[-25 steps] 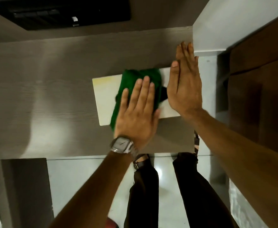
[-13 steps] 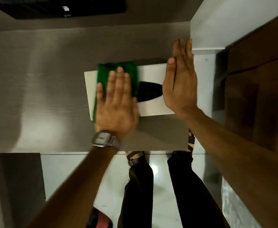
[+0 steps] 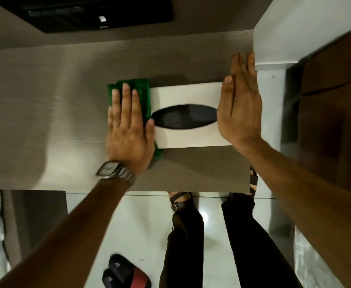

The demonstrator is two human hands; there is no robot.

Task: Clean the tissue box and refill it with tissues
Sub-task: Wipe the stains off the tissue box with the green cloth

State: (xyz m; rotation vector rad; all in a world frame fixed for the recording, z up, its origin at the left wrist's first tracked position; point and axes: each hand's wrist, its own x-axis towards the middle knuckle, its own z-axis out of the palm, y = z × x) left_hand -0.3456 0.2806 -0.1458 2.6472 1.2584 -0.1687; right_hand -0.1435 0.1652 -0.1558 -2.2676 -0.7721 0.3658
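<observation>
A white tissue box [image 3: 189, 94] with a dark oval opening [image 3: 184, 116] lies on the grey wooden table [image 3: 45, 113]. No tissue shows in the opening. My left hand [image 3: 128, 125], wearing a wristwatch, lies flat with fingers straight on a green cloth [image 3: 143, 90] at the box's left end. The cloth hangs over that end and hides it. My right hand [image 3: 240, 107] is flat and upright against the box's right end, fingers straight, holding nothing.
A black device [image 3: 91, 13] sits at the table's far edge. A white wall corner [image 3: 295, 34] and a brown wooden door [image 3: 336, 113] stand to the right. On the floor below are my sandalled feet [image 3: 178, 201] and a pair of dark slippers [image 3: 124, 275].
My left hand has slid the green cloth leftward across the box top, from over the opening to the left end. The oval opening is now uncovered. My right hand stays against the right end.
</observation>
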